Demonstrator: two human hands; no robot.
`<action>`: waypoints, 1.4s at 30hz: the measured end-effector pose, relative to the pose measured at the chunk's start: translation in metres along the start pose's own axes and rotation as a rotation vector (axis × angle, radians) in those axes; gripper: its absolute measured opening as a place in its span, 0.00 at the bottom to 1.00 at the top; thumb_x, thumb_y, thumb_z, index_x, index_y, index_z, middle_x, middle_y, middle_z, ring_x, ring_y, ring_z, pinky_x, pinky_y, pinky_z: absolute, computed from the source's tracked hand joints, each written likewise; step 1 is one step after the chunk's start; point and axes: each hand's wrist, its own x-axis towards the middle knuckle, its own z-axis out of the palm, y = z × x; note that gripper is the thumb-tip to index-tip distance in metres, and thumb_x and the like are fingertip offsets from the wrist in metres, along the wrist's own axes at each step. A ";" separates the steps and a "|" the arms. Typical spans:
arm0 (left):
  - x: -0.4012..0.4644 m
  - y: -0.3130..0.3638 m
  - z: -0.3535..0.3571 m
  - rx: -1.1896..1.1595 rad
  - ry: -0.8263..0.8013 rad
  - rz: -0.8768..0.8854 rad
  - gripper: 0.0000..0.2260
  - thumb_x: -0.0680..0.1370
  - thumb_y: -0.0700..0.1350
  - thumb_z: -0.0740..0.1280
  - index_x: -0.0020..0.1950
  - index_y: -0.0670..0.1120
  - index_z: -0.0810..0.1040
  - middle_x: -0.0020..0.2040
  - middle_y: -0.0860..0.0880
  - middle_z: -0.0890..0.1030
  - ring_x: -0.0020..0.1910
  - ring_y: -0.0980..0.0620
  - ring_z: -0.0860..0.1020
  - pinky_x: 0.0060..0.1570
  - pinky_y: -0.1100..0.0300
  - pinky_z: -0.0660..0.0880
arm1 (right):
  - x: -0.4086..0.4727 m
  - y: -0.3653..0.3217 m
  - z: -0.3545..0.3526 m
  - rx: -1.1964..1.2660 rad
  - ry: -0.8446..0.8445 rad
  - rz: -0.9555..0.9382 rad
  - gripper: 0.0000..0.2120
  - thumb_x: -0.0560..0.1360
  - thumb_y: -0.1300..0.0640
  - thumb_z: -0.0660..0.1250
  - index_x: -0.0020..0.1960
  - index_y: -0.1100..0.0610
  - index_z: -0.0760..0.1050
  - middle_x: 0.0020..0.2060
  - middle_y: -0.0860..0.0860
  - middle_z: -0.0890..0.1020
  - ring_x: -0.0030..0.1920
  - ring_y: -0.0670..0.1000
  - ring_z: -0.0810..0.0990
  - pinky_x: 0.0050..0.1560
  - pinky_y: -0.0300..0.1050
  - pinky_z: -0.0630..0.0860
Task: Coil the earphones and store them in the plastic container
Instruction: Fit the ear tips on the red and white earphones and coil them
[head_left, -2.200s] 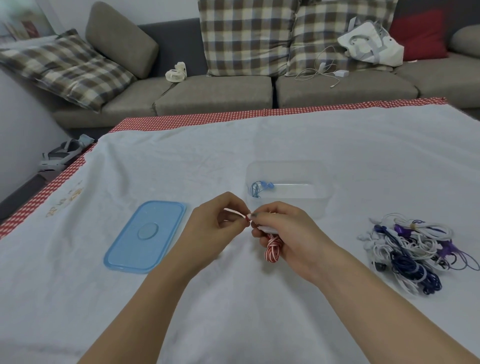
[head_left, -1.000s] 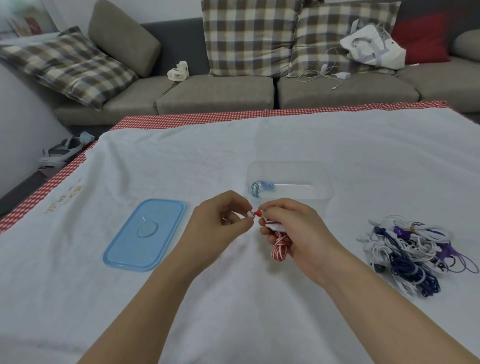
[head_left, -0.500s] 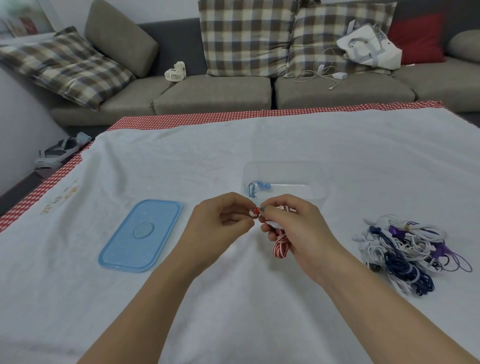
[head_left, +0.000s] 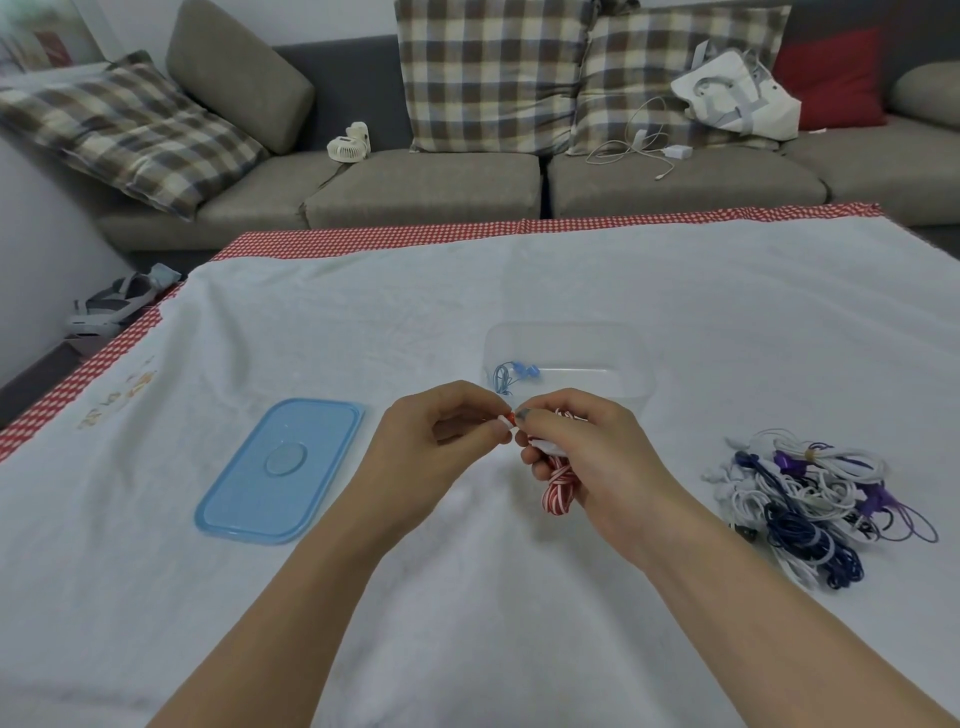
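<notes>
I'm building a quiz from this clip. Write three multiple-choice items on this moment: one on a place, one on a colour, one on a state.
1. Where does the blue lid lie?
A. on the container
B. flat on the cloth, left of the hands
C. on the sofa

2. What colour is the coiled earphone cord being held?
A. red and white
B. green
C. black

3. What state is the clear plastic container in?
A. closed and empty
B. open, holding blue earphones
C. tipped on its side

Answers: B, the lid rests on the white cloth beside the left hand. A, striped cord hangs below the right hand. B, it has no lid and blue earphones show inside.
</notes>
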 end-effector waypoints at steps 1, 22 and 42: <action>0.000 0.000 0.000 -0.010 -0.005 0.002 0.04 0.79 0.37 0.71 0.51 0.44 0.85 0.46 0.48 0.88 0.50 0.53 0.86 0.54 0.63 0.80 | 0.000 0.000 0.000 0.001 -0.006 0.000 0.03 0.75 0.65 0.69 0.45 0.64 0.82 0.35 0.54 0.83 0.33 0.49 0.79 0.33 0.41 0.74; 0.001 -0.001 -0.015 -0.333 -0.178 -0.126 0.05 0.79 0.37 0.69 0.53 0.38 0.83 0.53 0.36 0.84 0.57 0.38 0.82 0.61 0.54 0.79 | -0.008 -0.012 0.001 0.081 -0.151 0.037 0.06 0.75 0.67 0.69 0.39 0.62 0.78 0.33 0.56 0.80 0.30 0.50 0.76 0.30 0.39 0.71; 0.002 0.007 -0.010 -0.559 -0.140 -0.274 0.05 0.79 0.35 0.67 0.45 0.43 0.77 0.43 0.42 0.83 0.46 0.47 0.82 0.61 0.52 0.77 | -0.011 -0.009 0.010 0.211 -0.125 0.039 0.07 0.76 0.66 0.69 0.39 0.62 0.79 0.32 0.56 0.80 0.30 0.48 0.76 0.30 0.37 0.72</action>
